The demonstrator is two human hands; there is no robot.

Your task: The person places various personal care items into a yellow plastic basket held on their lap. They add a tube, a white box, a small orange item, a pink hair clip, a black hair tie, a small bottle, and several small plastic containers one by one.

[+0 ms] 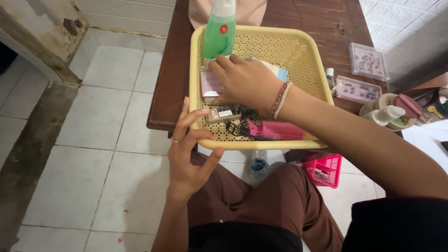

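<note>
The pale pink flat packet (211, 84) lies in the back left part of the yellow perforated basket (298, 51), right under the fingertips of your right hand (245, 81). That hand reaches in from the right, palm down, fingers curled over the packet's near edge and touching it; you cannot tell from here whether they have actually closed on it. Just behind the packet stands a green bottle with a white cap (220, 30), upright against the basket's back left wall. A light blue card (281, 73) peeks out past your knuckles on the far side.

Nearer to you in the basket, a small brown box (223, 114) lies flat, and beside it a pink comb (275, 130) lies along the front wall with a tangle of black items next to it.

Your left hand (189, 151), with a ring on one finger, rests on the basket's front left rim, fingers spread and loosely bent, thumb against the rim's outer edge, gripping nothing else.

The basket sits on a dark wooden counter (170, 79), overhanging its near edge. To the right lie two clear plastic cases (368, 60), and a small pink basket (326, 170) sits on the tiled floor below.
</note>
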